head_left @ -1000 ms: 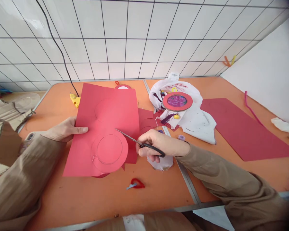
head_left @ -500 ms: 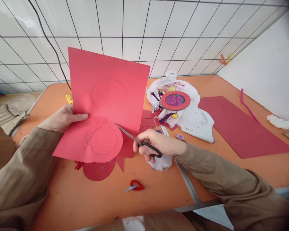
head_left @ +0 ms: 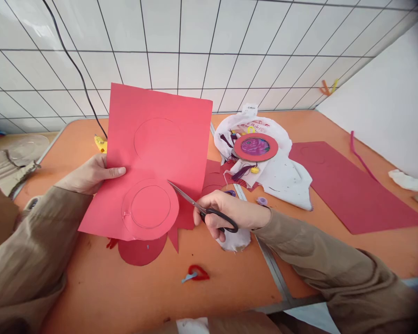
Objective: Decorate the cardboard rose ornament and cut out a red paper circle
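A large red sheet [head_left: 160, 139] is raised over the table, with my left hand [head_left: 99, 173] gripping its left edge, thumb on the front. Drawn circles mark the sheet, and its lower ring is partly cut out along the right side. My right hand [head_left: 223, 213] is closed around the black handles of the scissors [head_left: 218, 220]. Their blades point up and left, with the tips at the cut edge just above the ring. Below the sheet, a red disc [head_left: 141, 252] lies on the table.
White cloth [head_left: 287, 178] with a red-rimmed floral disc [head_left: 255, 147] on it lies beyond my right hand. Further right is another red sheet [head_left: 348, 185]. A red pipe-cleaner loop [head_left: 199, 272] sits near the front. Brown cardboard [head_left: 0, 204] is at the left, below a tiled wall.
The held sheet has tilted, its top edge lower and its upper left corner further right. My right hand and the scissors have shifted slightly right and down.
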Demonstrator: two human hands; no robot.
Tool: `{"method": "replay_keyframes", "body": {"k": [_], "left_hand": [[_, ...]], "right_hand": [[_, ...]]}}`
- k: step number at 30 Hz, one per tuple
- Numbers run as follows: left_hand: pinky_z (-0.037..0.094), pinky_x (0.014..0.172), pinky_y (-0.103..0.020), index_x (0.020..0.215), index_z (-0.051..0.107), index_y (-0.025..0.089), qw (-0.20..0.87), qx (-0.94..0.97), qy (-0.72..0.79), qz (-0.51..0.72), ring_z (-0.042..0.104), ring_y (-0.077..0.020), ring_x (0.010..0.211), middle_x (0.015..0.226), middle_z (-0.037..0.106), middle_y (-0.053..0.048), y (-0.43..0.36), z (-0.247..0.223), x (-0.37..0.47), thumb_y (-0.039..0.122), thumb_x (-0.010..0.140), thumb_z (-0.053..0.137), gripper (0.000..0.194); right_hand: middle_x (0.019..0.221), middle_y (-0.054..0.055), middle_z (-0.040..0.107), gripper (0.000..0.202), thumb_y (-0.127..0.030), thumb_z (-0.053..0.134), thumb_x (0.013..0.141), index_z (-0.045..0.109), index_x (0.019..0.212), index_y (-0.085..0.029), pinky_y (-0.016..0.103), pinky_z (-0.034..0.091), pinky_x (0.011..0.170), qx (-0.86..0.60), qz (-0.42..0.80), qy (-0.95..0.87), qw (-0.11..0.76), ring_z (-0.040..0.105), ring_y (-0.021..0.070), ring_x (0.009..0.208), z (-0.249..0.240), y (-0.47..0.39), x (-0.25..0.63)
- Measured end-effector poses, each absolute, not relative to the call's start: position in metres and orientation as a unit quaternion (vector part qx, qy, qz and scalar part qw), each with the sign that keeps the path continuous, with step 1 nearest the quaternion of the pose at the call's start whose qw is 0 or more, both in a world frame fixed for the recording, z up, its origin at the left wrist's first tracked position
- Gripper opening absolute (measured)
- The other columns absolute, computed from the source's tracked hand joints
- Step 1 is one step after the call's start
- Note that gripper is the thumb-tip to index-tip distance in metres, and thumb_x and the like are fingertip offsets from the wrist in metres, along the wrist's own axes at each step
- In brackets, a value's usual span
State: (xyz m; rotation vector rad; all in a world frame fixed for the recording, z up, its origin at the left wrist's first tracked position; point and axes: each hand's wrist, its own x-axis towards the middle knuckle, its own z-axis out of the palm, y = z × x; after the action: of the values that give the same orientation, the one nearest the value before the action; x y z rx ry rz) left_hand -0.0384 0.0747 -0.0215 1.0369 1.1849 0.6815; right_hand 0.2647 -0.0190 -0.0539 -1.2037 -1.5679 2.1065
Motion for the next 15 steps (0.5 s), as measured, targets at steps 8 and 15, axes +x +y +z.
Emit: {"method": "replay_keyframes", "body": {"k": [8,15], "left_hand": [[0.058,0.064,-0.033,0.084,0.076,0.018,0.638,0.461,0.54,0.3,0.073,-0.0229,0.072,0.078,0.079,-0.003,0.0726,-0.019,-0.036,0.019,0.061,0.079,0.023],[0.056,0.07,-0.034,0.089,0.075,0.017,0.637,0.445,0.559,0.29,0.071,-0.0202,0.071,0.078,0.079,-0.002,0.0735,-0.0178,-0.0358,0.016,0.066,0.075,0.023]], "right_hand": [[0.052,-0.004,0.061,0.02,-0.034,0.063,0.08,0.057,0.081,-0.015,0.018,0.043,0.042,-0.411,0.723,-0.541,0.125,0.055,0.0082,0.04,-0.0498,-0.0219,0.2622],[0.052,-0.005,0.058,0.035,-0.048,0.069,0.079,0.056,0.084,-0.015,0.018,0.042,0.041,-0.4,0.725,-0.548,0.12,0.054,0.0082,0.041,-0.0528,-0.0224,0.2643]]}}
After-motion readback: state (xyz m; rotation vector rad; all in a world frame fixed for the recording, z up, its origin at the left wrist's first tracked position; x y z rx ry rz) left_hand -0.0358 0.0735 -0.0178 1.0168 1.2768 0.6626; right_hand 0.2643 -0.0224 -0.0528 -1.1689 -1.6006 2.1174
